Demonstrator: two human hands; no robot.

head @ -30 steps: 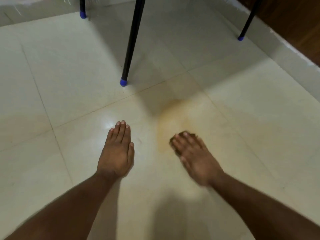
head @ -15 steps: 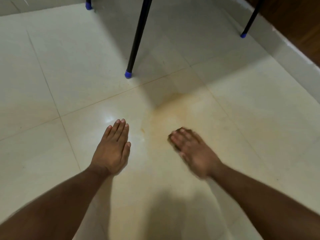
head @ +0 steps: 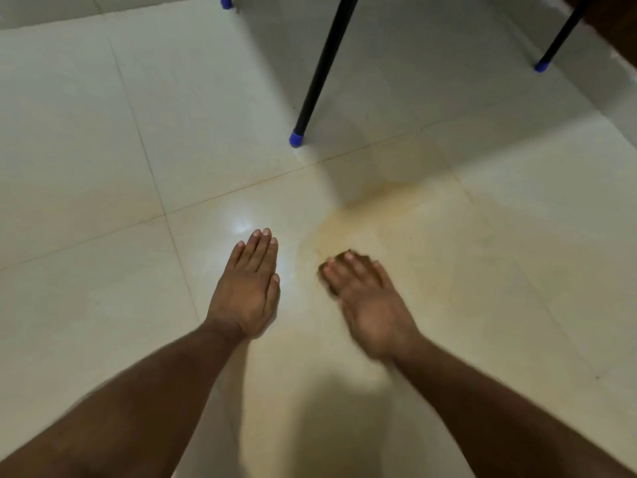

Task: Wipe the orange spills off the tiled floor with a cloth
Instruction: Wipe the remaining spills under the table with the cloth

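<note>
Right hand (head: 374, 305) lies flat on the tiled floor (head: 103, 150), fingers (head: 339, 270) straight and together, pressing a dark cloth (head: 336, 258). Only the cloth's far and left edges show past the fingertips; rest hidden under the hand. Hand is motion-blurred. Left hand (head: 246, 286) lies flat on the floor just left of it, fingers straight, holding nothing, looks like a brace.

Orange spill (head: 348, 224): faint smear starting right at the cloth's far edge and running far and right toward a paler patch (head: 410, 160) near the black chair leg (head: 322, 74) with the blue cap (head: 296, 139). Long axis of the stain goes roughly near-left to far-right. More faint tint spreads right of the right hand.

Judgement: mid-wipe, spill thinned but not gone. Right hand is the nearer one and already has the cloth; next stroke likely needs to go away and rightward along the stain. Chair leg sits close to the far end, could get bumped.
</note>
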